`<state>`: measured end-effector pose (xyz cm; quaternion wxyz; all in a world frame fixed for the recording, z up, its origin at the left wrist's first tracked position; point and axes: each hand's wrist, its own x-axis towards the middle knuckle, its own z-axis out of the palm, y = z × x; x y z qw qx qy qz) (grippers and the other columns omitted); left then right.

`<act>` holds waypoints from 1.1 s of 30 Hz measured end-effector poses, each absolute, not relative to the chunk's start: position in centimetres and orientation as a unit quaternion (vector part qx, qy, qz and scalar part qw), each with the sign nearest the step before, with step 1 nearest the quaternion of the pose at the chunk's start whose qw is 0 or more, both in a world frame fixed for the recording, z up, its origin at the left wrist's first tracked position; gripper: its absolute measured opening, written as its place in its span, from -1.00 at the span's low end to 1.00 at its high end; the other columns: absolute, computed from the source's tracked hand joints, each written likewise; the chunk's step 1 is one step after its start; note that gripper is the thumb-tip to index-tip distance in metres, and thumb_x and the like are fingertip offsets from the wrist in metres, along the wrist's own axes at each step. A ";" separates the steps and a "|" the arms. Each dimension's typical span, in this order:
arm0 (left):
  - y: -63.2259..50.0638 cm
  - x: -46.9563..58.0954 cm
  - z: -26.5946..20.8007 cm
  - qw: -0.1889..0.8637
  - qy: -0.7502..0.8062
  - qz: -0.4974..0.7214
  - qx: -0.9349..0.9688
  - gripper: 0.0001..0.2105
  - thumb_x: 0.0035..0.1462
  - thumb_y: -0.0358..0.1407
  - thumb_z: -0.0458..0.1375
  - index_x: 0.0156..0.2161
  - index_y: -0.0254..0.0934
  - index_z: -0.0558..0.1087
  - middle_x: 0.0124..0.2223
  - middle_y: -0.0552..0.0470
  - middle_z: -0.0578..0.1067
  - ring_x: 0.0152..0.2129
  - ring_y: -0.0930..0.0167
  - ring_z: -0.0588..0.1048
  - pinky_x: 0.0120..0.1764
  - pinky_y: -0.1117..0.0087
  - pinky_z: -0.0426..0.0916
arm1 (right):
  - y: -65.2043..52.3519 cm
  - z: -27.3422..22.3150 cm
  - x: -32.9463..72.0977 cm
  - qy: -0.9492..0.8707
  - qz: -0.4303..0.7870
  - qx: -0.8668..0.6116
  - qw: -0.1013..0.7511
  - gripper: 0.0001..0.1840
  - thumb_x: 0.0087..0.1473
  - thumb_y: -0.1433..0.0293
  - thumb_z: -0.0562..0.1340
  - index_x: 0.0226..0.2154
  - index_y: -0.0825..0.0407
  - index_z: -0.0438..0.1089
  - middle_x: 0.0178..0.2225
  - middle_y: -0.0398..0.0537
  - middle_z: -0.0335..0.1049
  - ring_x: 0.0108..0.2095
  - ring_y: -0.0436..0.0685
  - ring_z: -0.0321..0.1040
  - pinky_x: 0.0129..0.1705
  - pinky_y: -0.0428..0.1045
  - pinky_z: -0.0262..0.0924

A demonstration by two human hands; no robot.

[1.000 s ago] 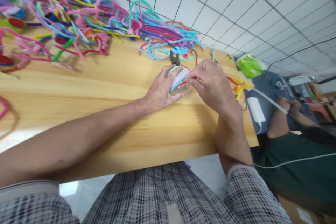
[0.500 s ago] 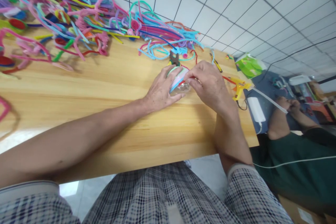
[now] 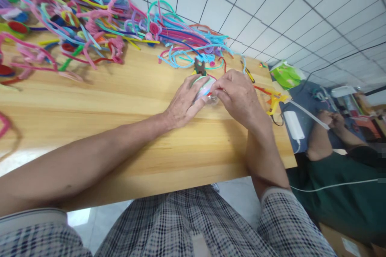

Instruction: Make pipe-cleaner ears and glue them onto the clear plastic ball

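Observation:
My left hand (image 3: 182, 102) is wrapped around a small clear, rounded object banded with pastel pipe cleaners (image 3: 204, 89), just above the table. Its bare see-through end (image 3: 212, 99) shows at the lower right. At the object's right side, my right hand (image 3: 235, 94) has thumb and index finger pinched on a red pipe cleaner (image 3: 210, 94); most of that strand is hidden by the fingers. Right behind the object lie pliers (image 3: 200, 66) with dark jaws, their handles partly covered by my left hand.
A heap of coloured pipe cleaners (image 3: 193, 40) spreads along the wooden table's (image 3: 135, 88) back and left. On the right are a yellow glue gun (image 3: 274, 101), a white power adapter (image 3: 294, 125) and a green packet (image 3: 287, 75). Another person's hands (image 3: 331, 119) are at the adjoining table.
My left thumb has moved up from under the clear end onto the banded side, near the red strand. My right hand keeps its pinch in nearly the same place.

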<state>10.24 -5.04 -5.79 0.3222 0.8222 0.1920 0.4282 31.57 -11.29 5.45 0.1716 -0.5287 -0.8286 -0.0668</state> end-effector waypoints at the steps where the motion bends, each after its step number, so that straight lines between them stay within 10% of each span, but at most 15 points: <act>1: -5.0 10.2 -5.7 0.326 0.193 0.426 0.822 -0.35 0.64 0.11 -0.16 0.58 -0.20 0.21 0.57 -0.35 0.29 0.57 0.04 0.22 0.59 -0.21 0.16 | -11.3 5.4 31.6 -0.829 -0.072 -0.528 0.173 -0.70 0.60 0.19 0.18 -0.06 -0.09 0.60 -0.10 0.05 0.57 -0.01 0.32 0.54 0.10 0.25 0.38; 22: -4.5 10.5 -6.1 0.328 0.195 0.444 0.811 -0.43 0.60 0.08 0.01 0.51 -0.14 0.25 0.49 -0.27 0.39 0.48 0.06 0.33 0.54 -0.16 0.24 | -12.8 5.9 30.1 -0.789 -0.135 -0.540 0.259 -0.91 0.45 0.24 0.37 -0.04 -0.17 0.59 -0.03 0.02 0.64 0.08 0.38 0.54 0.23 0.37 0.38; 33: -4.8 10.4 -5.9 0.320 0.195 0.446 0.813 -0.44 0.61 0.12 -0.03 0.49 -0.13 0.24 0.46 -0.28 0.38 0.46 0.06 0.34 0.53 -0.16 0.27 | -15.2 2.7 29.9 -0.647 0.038 -0.603 0.465 -0.98 0.31 0.34 0.40 -0.20 -0.09 0.57 -0.35 -0.20 0.57 -0.35 0.05 0.46 -0.22 0.03 0.40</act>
